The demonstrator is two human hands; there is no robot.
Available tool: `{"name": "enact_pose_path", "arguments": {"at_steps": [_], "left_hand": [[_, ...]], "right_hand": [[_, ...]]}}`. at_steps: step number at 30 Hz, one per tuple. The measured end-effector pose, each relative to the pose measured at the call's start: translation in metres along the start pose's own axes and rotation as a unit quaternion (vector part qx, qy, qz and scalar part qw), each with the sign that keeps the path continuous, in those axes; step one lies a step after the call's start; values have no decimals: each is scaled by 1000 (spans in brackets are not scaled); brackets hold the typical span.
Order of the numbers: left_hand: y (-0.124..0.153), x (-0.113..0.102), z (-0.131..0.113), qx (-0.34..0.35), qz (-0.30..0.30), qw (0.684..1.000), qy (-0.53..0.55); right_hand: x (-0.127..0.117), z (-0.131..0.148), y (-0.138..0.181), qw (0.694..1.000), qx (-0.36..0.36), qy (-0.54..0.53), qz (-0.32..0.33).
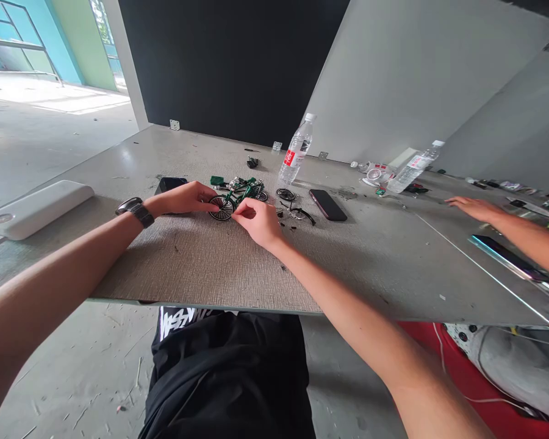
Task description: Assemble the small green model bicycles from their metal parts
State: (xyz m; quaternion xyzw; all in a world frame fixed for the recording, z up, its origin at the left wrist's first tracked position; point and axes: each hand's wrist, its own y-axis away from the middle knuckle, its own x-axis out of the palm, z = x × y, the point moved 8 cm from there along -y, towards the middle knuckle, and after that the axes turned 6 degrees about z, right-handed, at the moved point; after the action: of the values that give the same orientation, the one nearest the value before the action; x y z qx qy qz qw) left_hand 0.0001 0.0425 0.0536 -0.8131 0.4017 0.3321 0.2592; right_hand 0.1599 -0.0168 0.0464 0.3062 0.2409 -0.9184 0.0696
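A small green model bicycle [239, 196] with black spoked wheels stands on the grey table, between my hands. My left hand [190, 198], wearing a dark wristwatch [137, 211], pinches the edge of the wheel [221, 208] at the bicycle's left end. Thumb and forefinger of my right hand [260, 222] are pressed together at the other side of that wheel; whatever they hold is too small to make out. Right of my right hand lie a loose spoked wheel [286, 194], a thin frame part [295, 210] and a black curved piece [307, 216].
A dark phone [328, 205] and an upright water bottle [297, 151] stand beyond my right hand. Another dark phone [172, 183] lies behind my left wrist. At far left is a white oblong device [41, 207]. Another person's hand [476, 209] reaches over the table's right side.
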Motion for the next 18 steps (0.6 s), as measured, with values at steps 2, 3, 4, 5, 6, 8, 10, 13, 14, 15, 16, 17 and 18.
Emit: {"name": "enact_pose_path", "arguments": {"at_steps": [2, 3, 4, 5, 6, 8, 10, 13, 14, 15, 16, 17, 18], "left_hand": [[0, 0, 0, -2, 2, 1000, 1], [0, 0, 1, -4, 3, 1000, 2], [0, 0, 1, -5, 3, 1000, 3], [0, 0, 2, -7, 3, 1000, 3], [0, 0, 3, -10, 3, 1000, 3], [0, 1, 4, -15, 6, 1000, 4], [0, 2, 5, -19, 11, 1000, 9], [0, 3, 6, -21, 14, 1000, 10], [0, 3, 6, -22, 15, 1000, 7], [0, 3, 7, -24, 15, 1000, 4], [0, 3, 7, -26, 14, 1000, 1], [1, 2, 7, -30, 14, 999, -2], [1, 2, 7, -33, 14, 999, -3]], "right_hand": [[1, -2, 0, 1000, 5, -10, 6], [1, -3, 0, 1000, 6, -16, 9], [1, -3, 0, 1000, 6, -20, 10], [1, -3, 0, 1000, 4, -21, 10], [0, -2, 0, 1000, 0, -21, 8], [-1, -1, 0, 1000, -6, -19, 5], [-1, -1, 0, 1000, -4, -16, 3], [-2, -3, 0, 1000, 7, -23, -1], [-2, -4, 0, 1000, 8, -29, -3], [-2, -5, 0, 999, 9, -35, -5], [-1, -6, 0, 999, 10, -40, -7], [-1, -7, -1, 999, 10, -46, -7], [0, -8, -1, 998, 11, -53, -7]]}}
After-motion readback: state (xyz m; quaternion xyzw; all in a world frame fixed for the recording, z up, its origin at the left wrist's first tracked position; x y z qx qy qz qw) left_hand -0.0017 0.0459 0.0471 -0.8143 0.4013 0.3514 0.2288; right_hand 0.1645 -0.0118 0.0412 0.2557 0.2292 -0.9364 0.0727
